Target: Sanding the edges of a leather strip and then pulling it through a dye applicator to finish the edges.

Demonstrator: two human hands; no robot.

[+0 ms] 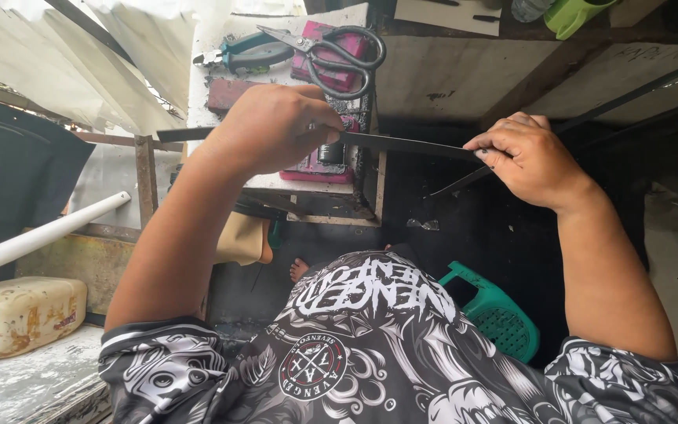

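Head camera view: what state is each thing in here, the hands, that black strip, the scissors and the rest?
Left hand: closed around the black strip.
Right hand: pinching the strip's other end.
Black strip: held level between both hands.
Scissors: lying on the bench, blades shut.
Pliers: lying beside the scissors.
Green stool: standing, unoccupied.

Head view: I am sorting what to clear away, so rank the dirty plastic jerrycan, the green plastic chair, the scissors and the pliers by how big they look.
1. Dirty plastic jerrycan, though it is cut off at the edge.
2. Green plastic chair, partly hidden.
3. Scissors.
4. Pliers.
The scissors and pliers look close in size.
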